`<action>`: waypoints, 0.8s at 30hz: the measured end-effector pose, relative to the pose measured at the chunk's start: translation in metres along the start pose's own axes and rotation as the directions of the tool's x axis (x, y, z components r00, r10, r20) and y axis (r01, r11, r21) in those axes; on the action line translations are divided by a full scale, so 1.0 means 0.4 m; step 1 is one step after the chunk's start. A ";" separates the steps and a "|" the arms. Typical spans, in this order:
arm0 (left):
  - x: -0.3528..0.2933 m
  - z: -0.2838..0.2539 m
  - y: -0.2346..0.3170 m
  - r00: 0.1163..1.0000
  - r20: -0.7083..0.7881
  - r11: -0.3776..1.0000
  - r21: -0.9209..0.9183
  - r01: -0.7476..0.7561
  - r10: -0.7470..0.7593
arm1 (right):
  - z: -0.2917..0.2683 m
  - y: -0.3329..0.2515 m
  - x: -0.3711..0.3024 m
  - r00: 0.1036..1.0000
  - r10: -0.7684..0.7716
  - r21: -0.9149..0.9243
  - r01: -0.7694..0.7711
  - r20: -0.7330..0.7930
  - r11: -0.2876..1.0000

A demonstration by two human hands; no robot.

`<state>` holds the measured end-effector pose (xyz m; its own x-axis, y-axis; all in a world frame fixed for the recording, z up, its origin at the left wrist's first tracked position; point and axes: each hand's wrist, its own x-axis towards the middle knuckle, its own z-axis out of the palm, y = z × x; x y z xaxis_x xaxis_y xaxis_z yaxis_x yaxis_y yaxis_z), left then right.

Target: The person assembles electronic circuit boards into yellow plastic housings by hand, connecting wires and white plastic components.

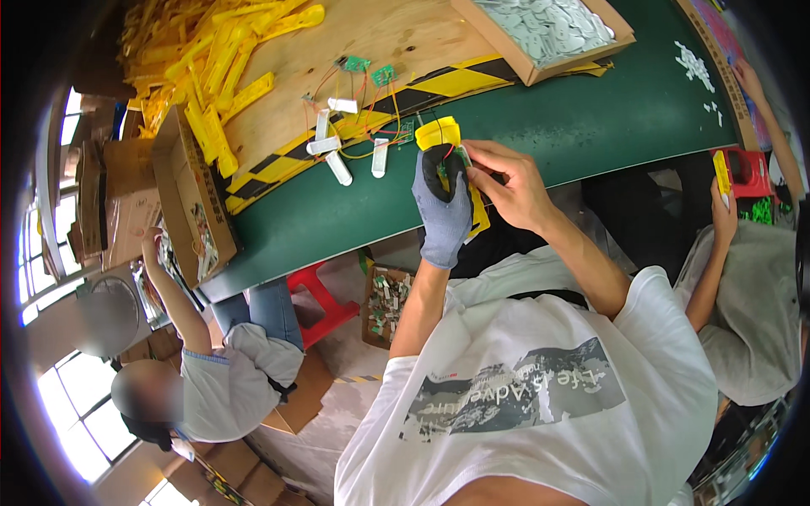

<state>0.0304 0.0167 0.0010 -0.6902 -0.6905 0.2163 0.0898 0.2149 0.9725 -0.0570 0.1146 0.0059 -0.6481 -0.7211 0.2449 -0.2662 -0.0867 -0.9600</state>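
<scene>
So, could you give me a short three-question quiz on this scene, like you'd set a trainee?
1. Which of the person's hands wears a glove: A) left, B) right, C) both?
2. True or false: the open cardboard box of flat grey pieces is to the right of the pile of yellow plastic parts.
3. Fill in: the circuit boards lying among the wires are ____ in colour.

Key:
1. A: the left hand, which holds a yellow plastic casing.
2. True.
3. Green.
</scene>
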 end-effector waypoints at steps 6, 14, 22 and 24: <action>0.001 -0.005 0.000 0.996 0.083 0.999 -0.022 -0.026 0.027 | -0.015 -0.003 -0.015 0.998 0.051 0.091 -0.053 0.028 0.994; 0.008 -0.009 0.002 0.989 0.128 0.985 0.148 -0.091 0.072 | -0.012 -0.006 -0.009 0.995 -0.096 -0.130 0.100 0.035 0.986; 0.028 -0.024 -0.029 0.994 0.102 0.999 -0.037 -0.023 0.027 | -0.012 -0.029 0.021 0.995 -0.029 -0.075 0.036 0.099 0.996; 0.027 -0.015 -0.022 0.981 0.132 0.943 -0.281 0.177 -0.145 | -0.004 -0.016 0.022 0.998 -0.064 -0.068 0.066 0.028 0.996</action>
<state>0.0263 0.0031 -0.0046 -0.7847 -0.6170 0.0596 0.1641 -0.1141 0.9798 -0.0621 0.1098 0.0145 -0.6097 -0.7329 0.3019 -0.3560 -0.0871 -0.9304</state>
